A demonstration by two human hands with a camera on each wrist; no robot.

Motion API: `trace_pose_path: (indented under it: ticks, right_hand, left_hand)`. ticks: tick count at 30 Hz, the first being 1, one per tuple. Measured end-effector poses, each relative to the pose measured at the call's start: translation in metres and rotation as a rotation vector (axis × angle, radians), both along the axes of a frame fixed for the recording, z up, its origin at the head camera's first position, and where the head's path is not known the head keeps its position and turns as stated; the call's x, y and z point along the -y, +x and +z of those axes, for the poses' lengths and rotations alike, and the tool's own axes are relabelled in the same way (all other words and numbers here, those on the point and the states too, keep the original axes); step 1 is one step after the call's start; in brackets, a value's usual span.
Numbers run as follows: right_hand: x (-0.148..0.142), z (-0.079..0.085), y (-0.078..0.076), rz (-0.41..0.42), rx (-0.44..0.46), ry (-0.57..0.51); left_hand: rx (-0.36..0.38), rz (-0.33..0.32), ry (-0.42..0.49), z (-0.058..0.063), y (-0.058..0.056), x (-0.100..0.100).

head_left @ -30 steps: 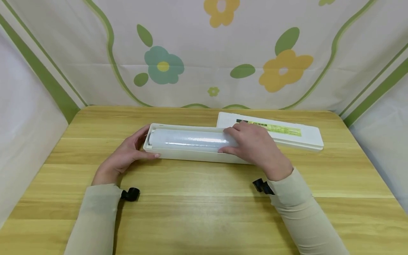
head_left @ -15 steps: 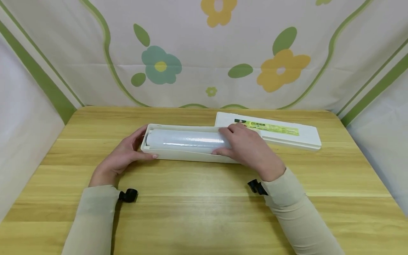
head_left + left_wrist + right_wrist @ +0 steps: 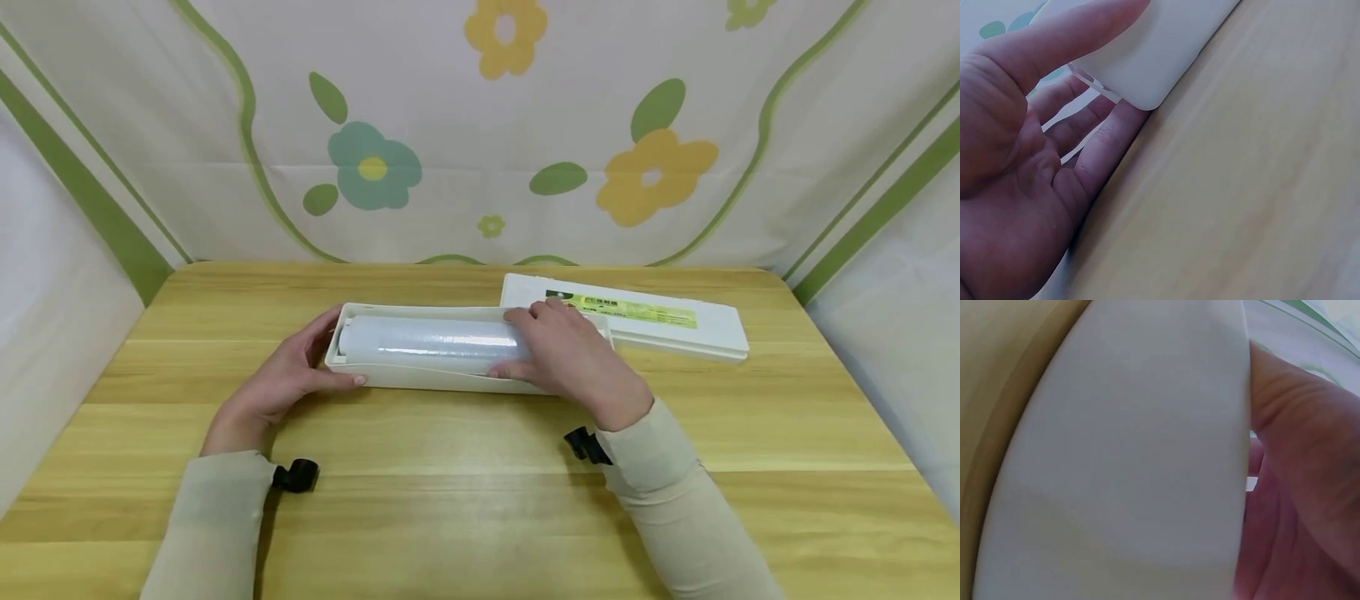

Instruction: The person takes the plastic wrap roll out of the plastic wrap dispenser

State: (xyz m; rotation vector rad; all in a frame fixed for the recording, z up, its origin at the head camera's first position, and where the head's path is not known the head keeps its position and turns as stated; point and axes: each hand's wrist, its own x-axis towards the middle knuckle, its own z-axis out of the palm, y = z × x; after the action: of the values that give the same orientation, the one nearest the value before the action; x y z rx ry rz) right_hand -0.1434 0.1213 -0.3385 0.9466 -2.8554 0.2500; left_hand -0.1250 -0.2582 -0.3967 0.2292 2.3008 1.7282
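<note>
A long white box point(image 3: 420, 377) lies open on the wooden table, with a roll of cling film point(image 3: 427, 340) inside it. At the box's left end, my left hand point(image 3: 288, 379) grips it, thumb on the front wall and fingers behind the end; the left wrist view shows that thumb over the white wall point(image 3: 1154, 56). My right hand point(image 3: 566, 354) reaches over the box from the right and grasps the roll, its thumb inside the front wall. That hand covers the roll's right part. In the right wrist view the front wall point(image 3: 1129, 450) bulges outward beside the thumb.
Behind and right of the box lies its white lid point(image 3: 712, 325) with a yellow-green label, partly overlapped by the right hand. A flowered curtain point(image 3: 450, 100) hangs along the table's far edge. Black camera mounts sit at both wrists.
My right hand has slid a little left along the roll, and the box's front wall now bows outward near its thumb. The left hand keeps its hold. The head view has shifted slightly.
</note>
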Motion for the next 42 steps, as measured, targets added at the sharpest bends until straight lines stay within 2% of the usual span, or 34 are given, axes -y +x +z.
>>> trace_pose_path:
  ticks: [11,19,23,34,42]
  right_hand:
    - [0.006,0.007,0.000,-0.050,0.126,0.033]
    - [0.004,0.002,-0.002,-0.054,0.193,0.027]
    - [0.002,-0.001,-0.003,-0.044,0.197,0.022]
    - [-0.009,-0.013,-0.005,-0.030,0.124,-0.024]
    - [-0.014,-0.016,-0.009,-0.004,0.116,-0.101]
  left_hand:
    - [0.015,0.010,0.001,0.000,0.000,0.000]
    - [0.023,0.019,0.006,0.000,-0.001,-0.002]
    - [0.019,0.010,0.012,0.001,-0.001,-0.002]
    - [-0.012,-0.004,0.003,-0.005,-0.001,-0.001]
    - [-0.032,-0.001,-0.015,-0.004,-0.002,0.001]
